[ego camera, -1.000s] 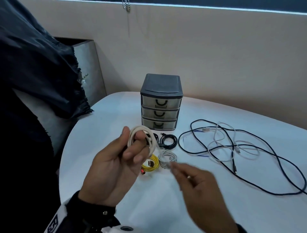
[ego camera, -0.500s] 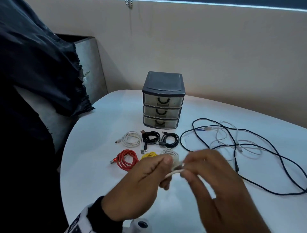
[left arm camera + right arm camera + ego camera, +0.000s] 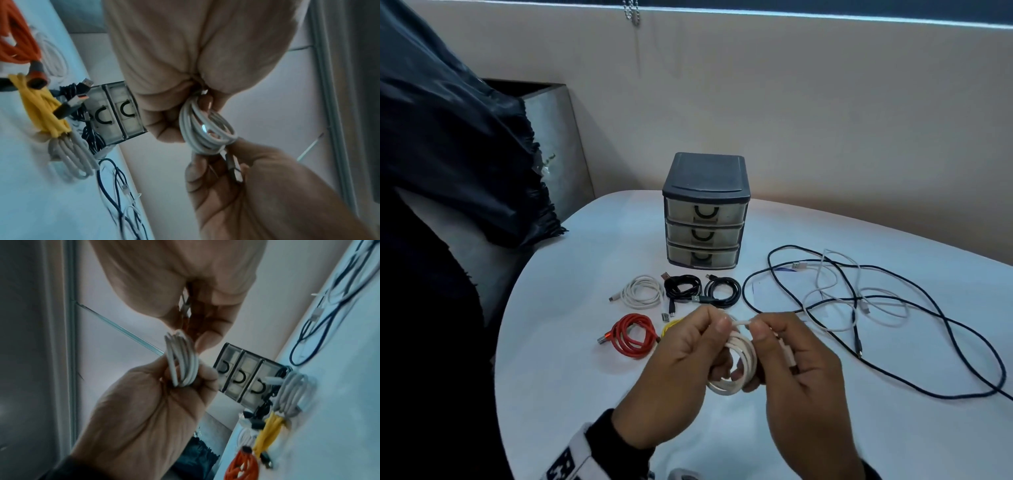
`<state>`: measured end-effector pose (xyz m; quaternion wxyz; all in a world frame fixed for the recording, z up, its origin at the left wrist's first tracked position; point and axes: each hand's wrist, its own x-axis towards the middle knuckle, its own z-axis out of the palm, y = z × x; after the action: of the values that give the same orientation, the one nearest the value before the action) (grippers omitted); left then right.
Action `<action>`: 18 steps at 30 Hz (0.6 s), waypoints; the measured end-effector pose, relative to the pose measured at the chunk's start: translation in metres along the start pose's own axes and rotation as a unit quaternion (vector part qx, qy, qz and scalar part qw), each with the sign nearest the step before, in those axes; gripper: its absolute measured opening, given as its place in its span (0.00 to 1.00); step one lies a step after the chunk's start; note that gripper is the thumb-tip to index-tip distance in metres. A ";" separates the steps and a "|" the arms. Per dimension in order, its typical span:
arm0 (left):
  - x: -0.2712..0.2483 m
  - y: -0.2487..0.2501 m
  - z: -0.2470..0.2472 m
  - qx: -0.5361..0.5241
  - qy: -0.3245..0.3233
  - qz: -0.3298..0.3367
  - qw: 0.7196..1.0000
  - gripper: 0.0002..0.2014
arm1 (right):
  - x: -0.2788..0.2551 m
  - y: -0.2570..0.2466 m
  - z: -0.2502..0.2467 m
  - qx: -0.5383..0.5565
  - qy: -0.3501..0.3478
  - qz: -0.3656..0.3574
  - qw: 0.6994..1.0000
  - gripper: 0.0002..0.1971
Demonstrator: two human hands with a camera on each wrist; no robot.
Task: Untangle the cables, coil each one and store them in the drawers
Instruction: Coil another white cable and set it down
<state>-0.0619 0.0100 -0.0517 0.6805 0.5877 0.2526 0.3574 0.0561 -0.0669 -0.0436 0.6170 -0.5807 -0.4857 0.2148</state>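
Both hands have lowered; left hand (image 3: 681,370) and right hand (image 3: 801,373) each grip the smooth, round white cable coil (image 3: 736,363).

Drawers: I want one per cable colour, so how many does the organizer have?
3, stacked in the grey organizer at the table's far side: top drawer, middle drawer, bottom drawer. All are shut; none looks hidden.

We find no text, brand or number we can read. The sleeve (image 3: 571,459) at the near edge of the table (image 3: 893,445) bears a black-and-white printed mark, too cut off and blurred for us to read.
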 end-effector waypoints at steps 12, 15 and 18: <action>0.001 0.003 0.001 -0.057 0.032 -0.019 0.998 0.14 | 0.009 0.008 -0.017 -0.086 -0.053 0.021 0.995 0.11; 0.002 0.006 0.001 -0.045 0.034 -0.010 0.998 0.14 | 0.009 0.000 -0.012 -0.032 -0.042 0.065 0.997 0.14; 0.003 0.007 0.000 -0.061 0.030 -0.014 0.998 0.14 | 0.013 -0.007 -0.015 0.066 -0.062 0.130 0.987 0.15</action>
<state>-0.0617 0.0130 -0.0443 0.7120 0.5304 0.2588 0.3804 0.0727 -0.0655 -0.0301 0.5901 -0.5820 -0.4281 0.3601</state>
